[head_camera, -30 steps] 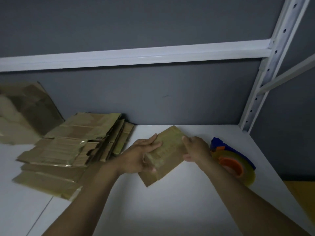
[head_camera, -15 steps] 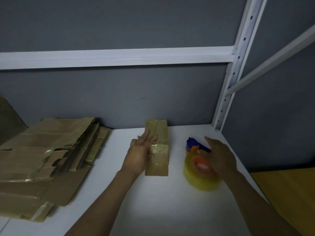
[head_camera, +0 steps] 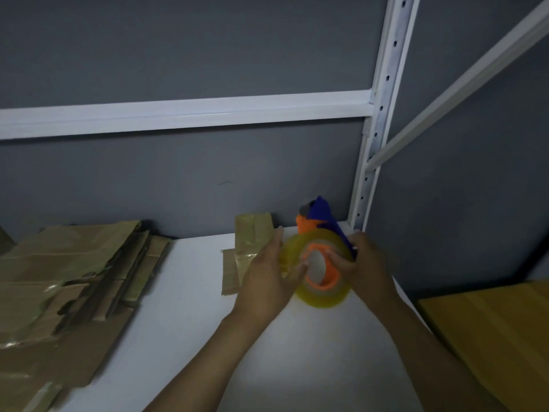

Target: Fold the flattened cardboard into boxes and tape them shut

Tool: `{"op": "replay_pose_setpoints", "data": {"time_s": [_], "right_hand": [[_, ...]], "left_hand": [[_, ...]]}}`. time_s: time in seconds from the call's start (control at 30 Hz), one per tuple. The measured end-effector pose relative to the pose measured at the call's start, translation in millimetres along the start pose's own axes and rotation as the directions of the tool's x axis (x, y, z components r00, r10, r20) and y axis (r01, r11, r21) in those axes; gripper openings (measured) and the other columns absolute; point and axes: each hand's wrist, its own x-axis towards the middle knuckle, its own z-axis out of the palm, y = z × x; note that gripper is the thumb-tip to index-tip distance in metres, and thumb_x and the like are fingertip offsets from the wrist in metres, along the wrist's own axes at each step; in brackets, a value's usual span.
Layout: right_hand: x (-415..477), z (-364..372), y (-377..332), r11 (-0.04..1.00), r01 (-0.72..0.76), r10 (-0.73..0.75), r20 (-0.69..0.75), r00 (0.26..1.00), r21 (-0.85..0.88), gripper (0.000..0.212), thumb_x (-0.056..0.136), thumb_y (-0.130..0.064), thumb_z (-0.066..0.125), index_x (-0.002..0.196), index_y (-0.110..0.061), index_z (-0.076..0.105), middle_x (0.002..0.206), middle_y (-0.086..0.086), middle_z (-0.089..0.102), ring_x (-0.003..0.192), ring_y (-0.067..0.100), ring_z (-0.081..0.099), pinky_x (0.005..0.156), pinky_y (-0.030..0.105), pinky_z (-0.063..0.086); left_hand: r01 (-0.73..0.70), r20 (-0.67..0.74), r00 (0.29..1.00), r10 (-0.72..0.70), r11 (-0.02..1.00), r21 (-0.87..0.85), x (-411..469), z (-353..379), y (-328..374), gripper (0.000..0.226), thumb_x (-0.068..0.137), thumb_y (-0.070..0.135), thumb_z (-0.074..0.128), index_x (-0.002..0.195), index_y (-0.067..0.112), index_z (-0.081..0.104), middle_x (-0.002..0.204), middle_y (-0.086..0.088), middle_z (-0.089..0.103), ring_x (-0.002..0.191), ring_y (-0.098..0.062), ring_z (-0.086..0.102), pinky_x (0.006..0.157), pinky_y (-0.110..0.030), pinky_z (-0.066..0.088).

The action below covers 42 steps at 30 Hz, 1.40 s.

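Note:
A tape dispenser (head_camera: 319, 230) with a blue and orange body and a big roll of clear yellowish tape (head_camera: 323, 292) is lifted above the white shelf (head_camera: 184, 307). My right hand (head_camera: 365, 266) grips it from the right, fingers curled into the roll's orange core. My left hand (head_camera: 270, 272) touches the roll's left face with its fingers. A small taped cardboard box (head_camera: 249, 242) lies on the shelf by the back wall, partly behind my left hand. A stack of flattened cardboard (head_camera: 68, 281) lies at the left.
A grey wall closes the back. A white upright post (head_camera: 377, 126) and a horizontal rail (head_camera: 184, 113) frame the shelf. A yellow-brown surface (head_camera: 493, 325) sits lower at the right, past the shelf edge.
My left hand let go of the small box and moved right to the tape roll. My right hand picked the dispenser up off the shelf. The view shifted left.

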Motion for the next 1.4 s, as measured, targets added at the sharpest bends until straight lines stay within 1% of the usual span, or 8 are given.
{"op": "replay_pose_setpoints", "data": {"time_s": [0.07,0.23,0.33,0.43,0.63,1.0,1.17,1.4], "right_hand": [[11,-7,-17,0.991,0.018,-0.019,0.009,1.0,0.131,0.037,0.073,-0.037,0.08,0.085,-0.023,0.048,0.078,-0.005,0.056,0.068,0.008,0.056,0.053,0.013,0.043],[36,-20,-36,0.899,-0.019,-0.15,0.349,0.925,0.437,0.068,0.061,-0.041,0.079,0.12,-0.043,0.044,0.115,-0.012,0.058,0.096,0.004,0.064,0.075,0.026,0.055],[42,-19,-40,0.887,0.058,-0.248,0.369,0.896,0.457,0.076,0.066,-0.03,0.08,0.131,-0.044,0.043,0.129,-0.016,0.055,0.112,0.005,0.059,0.082,0.025,0.054],[43,-19,-42,0.913,0.139,-0.3,0.402,0.865,0.383,0.078,0.068,-0.029,0.085,0.132,-0.044,0.044,0.129,-0.022,0.054,0.111,-0.008,0.055,0.083,0.012,0.049],[46,-17,-35,0.929,0.345,-0.37,0.384,0.846,0.137,0.073,0.076,-0.03,0.079,0.13,-0.056,0.036,0.122,-0.01,0.054,0.11,-0.001,0.052,0.086,0.015,0.047],[65,-31,-14,0.836,0.441,-0.218,0.539,0.813,-0.327,0.073,0.079,-0.048,0.071,0.137,-0.053,0.027,0.11,-0.012,0.044,0.101,0.006,0.048,0.075,0.013,0.04],[67,-23,-19,0.723,0.512,-0.184,0.586,0.789,-0.463,0.074,0.085,-0.055,0.062,0.145,-0.05,0.019,0.105,-0.015,0.036,0.097,0.002,0.04,0.064,0.008,0.029],[60,-8,-7,0.766,0.464,-0.117,0.613,0.781,-0.445,0.073,0.085,-0.051,0.063,0.146,-0.046,0.023,0.131,-0.008,0.043,0.117,0.009,0.044,0.084,0.013,0.041]], "left_hand": [[0.138,0.078,0.989,-0.122,0.956,-0.259,3,-7,12,0.055,0.085,0.045,0.062,0.134,0.027,0.046,0.111,0.009,0.065,0.096,-0.007,0.065,0.078,-0.023,0.056],[0.059,0.083,0.996,-0.021,0.867,-0.494,1,-27,18,0.052,0.092,0.014,0.061,0.141,0.018,0.042,0.124,0.001,0.062,0.104,-0.005,0.064,0.077,-0.014,0.051],[0.063,0.01,0.998,-0.065,0.918,-0.392,6,-40,25,0.056,0.087,0.046,0.057,0.139,0.031,0.044,0.129,0.011,0.057,0.116,-0.001,0.056,0.083,-0.01,0.048],[0.204,-0.02,0.967,-0.256,0.813,-0.546,22,-57,40,0.063,0.075,0.078,0.046,0.104,0.027,0.068,0.098,0.005,0.072,0.09,-0.01,0.066,0.073,-0.024,0.05],[0.443,0.127,0.873,-0.471,0.658,-0.608,45,-71,41,0.015,0.092,0.009,0.06,0.077,0.007,0.063,0.054,0.0,0.063,0.043,-0.006,0.051,0.047,-0.02,0.036],[0.453,-0.115,0.819,-0.561,0.758,-0.469,35,-85,-23,0.016,0.086,0.002,0.061,0.07,0.005,0.063,0.061,-0.007,0.061,0.056,-0.017,0.045,0.058,-0.029,0.037],[0.506,-0.091,0.806,-0.585,0.761,-0.407,38,-77,-53,0.031,0.086,0.025,0.07,0.062,0.006,0.064,0.063,-0.009,0.059,0.059,-0.019,0.045,0.059,-0.031,0.038],[0.571,-0.036,0.744,-0.667,0.664,-0.482,30,-52,-78,0.037,0.089,0.032,0.068,0.066,0.004,0.063,0.064,-0.01,0.058,0.058,-0.019,0.046,0.056,-0.029,0.04]]}}
